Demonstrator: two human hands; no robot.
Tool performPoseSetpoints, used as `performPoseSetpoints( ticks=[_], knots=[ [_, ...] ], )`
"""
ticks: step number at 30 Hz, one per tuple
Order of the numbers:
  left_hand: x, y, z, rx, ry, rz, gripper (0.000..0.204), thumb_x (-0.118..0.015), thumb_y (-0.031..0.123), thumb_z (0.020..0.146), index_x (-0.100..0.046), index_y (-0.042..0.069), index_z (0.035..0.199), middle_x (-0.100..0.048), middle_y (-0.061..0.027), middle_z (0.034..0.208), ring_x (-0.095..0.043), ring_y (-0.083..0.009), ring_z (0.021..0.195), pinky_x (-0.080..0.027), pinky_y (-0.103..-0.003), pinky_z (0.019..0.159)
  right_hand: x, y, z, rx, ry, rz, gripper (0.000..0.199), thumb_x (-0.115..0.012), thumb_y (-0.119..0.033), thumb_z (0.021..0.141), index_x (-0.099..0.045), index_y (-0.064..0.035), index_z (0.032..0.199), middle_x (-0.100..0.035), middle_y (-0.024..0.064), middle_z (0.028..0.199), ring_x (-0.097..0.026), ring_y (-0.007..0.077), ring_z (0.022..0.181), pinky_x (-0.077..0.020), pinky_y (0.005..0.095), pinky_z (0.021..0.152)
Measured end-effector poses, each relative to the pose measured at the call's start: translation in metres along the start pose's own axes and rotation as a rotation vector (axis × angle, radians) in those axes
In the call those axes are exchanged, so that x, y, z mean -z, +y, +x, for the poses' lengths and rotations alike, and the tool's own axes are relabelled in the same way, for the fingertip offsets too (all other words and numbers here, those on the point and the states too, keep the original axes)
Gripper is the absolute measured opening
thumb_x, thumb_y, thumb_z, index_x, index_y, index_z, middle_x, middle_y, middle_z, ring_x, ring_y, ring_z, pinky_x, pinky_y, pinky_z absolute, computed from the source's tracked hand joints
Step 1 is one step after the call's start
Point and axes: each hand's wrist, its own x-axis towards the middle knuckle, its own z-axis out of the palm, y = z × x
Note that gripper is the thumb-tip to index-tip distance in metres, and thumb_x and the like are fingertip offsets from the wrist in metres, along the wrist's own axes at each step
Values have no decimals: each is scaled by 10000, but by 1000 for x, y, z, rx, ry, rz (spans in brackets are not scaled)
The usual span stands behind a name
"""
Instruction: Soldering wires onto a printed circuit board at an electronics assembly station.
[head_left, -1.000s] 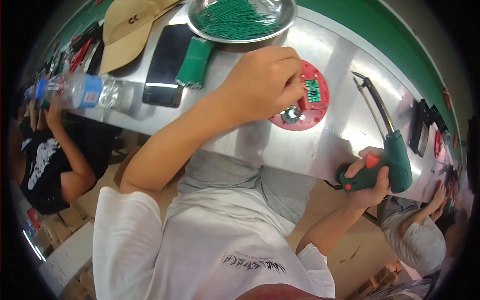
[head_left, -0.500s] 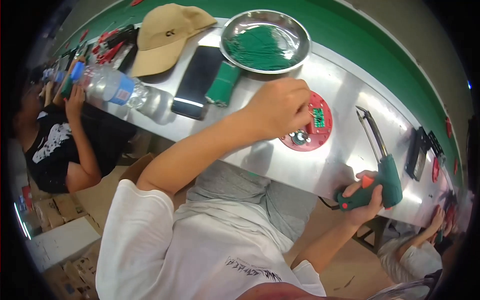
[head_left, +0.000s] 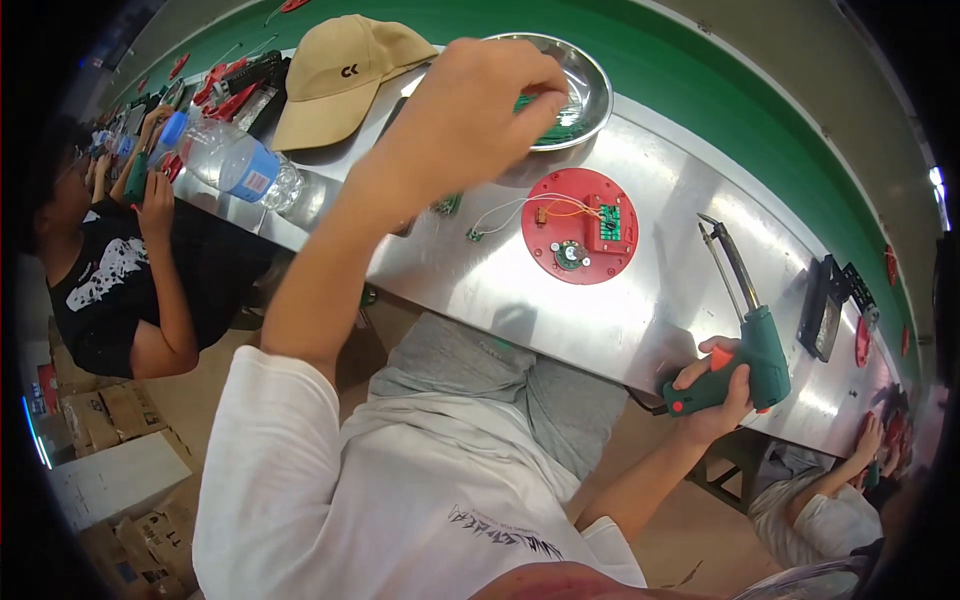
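My left hand (head_left: 490, 110) hovers at the near left rim of a shiny metal bowl (head_left: 597, 85), thumb and fingertips drawn together; whatever they pinch, if anything, is too small to make out. Thin green wires (head_left: 570, 131) lie in that bowl, partly hidden by the hand. Below sits a round red plastic base (head_left: 545, 225) with a small green circuit board (head_left: 611, 222), a round metal-and-black part (head_left: 571, 255) and white and orange leads running left to a tiny green piece (head_left: 474, 235). My right hand (head_left: 725, 395) grips a green soldering gun (head_left: 770, 355), its tip pointing up and left.
A water bottle (head_left: 240, 165) lies at left beside a tan cap (head_left: 335, 80). Behind my left forearm a dark phone and a green bundle (head_left: 447, 204) are mostly hidden. Black parts (head_left: 825, 305) stand at right. Other people work at both ends of the metal table (head_left: 450, 285).
My left hand has gone from the red base up and left to the bowl, uncovering the base and its leads. My right hand still holds the soldering gun, nearly in place.
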Motion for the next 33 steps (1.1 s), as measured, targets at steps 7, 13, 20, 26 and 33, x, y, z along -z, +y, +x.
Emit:
performPoseSetpoints(
  ticks=[7,13,20,26,33],
  knots=[
    [-57,-80,4,294,-387,425,115,-633,120,802,-683,23,837,-678,-193,845,-662,-374,864,-531,-473,778,-5,2,1,10,10,28,419,-489,-257,998,-501,111,1200,-622,228,923,-576,196,453,-466,286,392],
    [-48,-80,15,275,-444,312,190,-627,150,804,-715,-12,850,-711,-217,891,-694,-374,851,-553,-452,791,-2,1,0,7,9,12,413,-490,-259,996,-510,111,1177,-620,233,922,-578,192,457,-468,281,401],
    [-32,-89,14,298,-293,-12,198,-687,142,817,-704,-27,917,-687,-115,755,-653,-177,718,-517,-314,705,-3,-2,-3,0,27,25,451,-493,-255,994,-470,104,1266,-627,218,937,-578,191,459,-458,280,399],
    [-26,-69,1,254,-104,-234,178,-682,132,842,-707,-10,946,-716,-142,829,-678,-220,748,-521,-346,692,2,1,-6,-31,25,14,496,-512,-273,986,-453,103,1304,-631,219,952,-582,199,468,-460,280,412],
    [-43,36,-73,168,0,-298,131,-644,25,850,-655,-20,973,-689,-154,873,-665,-282,708,-520,-344,656,-6,-3,-6,-35,-201,-59,580,-626,-257,921,-473,110,1342,-671,264,1005,-609,225,516,-477,293,461]
  ],
)
